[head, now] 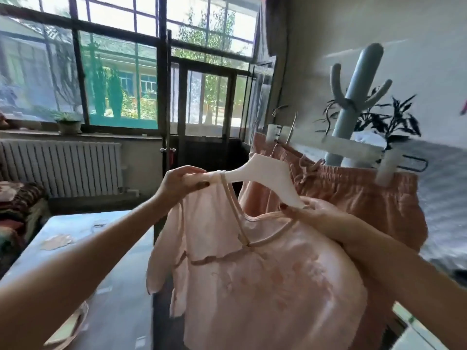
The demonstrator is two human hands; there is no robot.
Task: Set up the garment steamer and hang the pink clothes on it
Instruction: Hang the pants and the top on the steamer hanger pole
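Halfway: pink top going onto its hanger.
Near, the left hand (177,183) pinches the pink top (252,269) over one end of the white hanger (262,178); the right hand (310,210) grips the other end. Beyond, pink shorts (358,198) already hang clipped; the steamer itself isn't identifiable.

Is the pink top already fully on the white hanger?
No: the hanger's right end sticks out bare above the pink top's neckline.
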